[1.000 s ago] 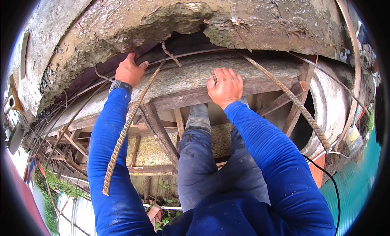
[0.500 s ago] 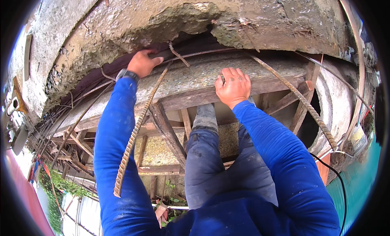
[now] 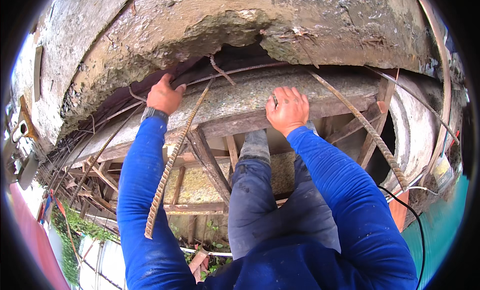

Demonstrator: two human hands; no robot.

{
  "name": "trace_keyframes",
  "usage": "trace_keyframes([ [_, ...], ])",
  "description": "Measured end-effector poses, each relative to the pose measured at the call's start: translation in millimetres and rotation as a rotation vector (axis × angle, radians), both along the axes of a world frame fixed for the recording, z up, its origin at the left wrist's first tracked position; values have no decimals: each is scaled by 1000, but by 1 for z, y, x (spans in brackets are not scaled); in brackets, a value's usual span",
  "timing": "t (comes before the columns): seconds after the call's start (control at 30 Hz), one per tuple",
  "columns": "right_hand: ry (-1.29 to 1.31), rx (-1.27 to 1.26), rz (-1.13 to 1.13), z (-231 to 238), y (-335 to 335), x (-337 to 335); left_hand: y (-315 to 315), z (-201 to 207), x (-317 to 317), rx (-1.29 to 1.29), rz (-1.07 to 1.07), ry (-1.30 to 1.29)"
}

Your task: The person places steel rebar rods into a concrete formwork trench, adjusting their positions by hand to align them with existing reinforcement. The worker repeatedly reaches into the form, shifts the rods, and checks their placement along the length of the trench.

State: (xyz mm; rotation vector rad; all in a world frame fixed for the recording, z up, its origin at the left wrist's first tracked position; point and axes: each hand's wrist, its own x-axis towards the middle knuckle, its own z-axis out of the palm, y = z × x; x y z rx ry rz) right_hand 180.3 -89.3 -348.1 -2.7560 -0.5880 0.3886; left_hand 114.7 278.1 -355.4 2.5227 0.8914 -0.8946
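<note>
My left hand [image 3: 166,96], with a dark watch [image 3: 154,113] on its wrist, is at the gap under the broken concrete edge [image 3: 165,47]. Its thumb stands apart from the fingers, and nothing shows in its grasp. Behind it, a dark purplish sheet [image 3: 172,70] lines the gap. Curled closed over the plank ledge [image 3: 245,97], my right hand [image 3: 288,109] has a small dark thing by its thumb that I cannot make out. A ribbed steel bar [image 3: 175,162] slopes down beside my left forearm. Another rebar [image 3: 362,120] runs to the right of my right hand.
Wooden props [image 3: 207,162] and braces stand under the ledge around my legs [image 3: 255,205]. A short bent rebar [image 3: 221,70] hangs from the concrete. A black cable [image 3: 417,215] loops at the lower right. Thin rods [image 3: 107,140] cross the left side.
My left hand has drawn slightly down and to the left, away from the gap. My right hand keeps its closed pose on the ledge. The view has shifted a little.
</note>
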Motion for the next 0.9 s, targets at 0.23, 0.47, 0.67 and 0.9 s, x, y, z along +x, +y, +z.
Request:
trace_keyframes([
  [0.23,37,-28,2,0,-1,2,10,42,-28,-22,92,-185],
  [0.47,21,-19,3,0,0,2,5,3,22,-262,-89,-53],
  [0.67,49,-30,6,1,1,2,-15,-19,56,-179,-120,175],
  [0.9,27,-12,-2,0,-3,3,1,11,28,23,-91,254],
])
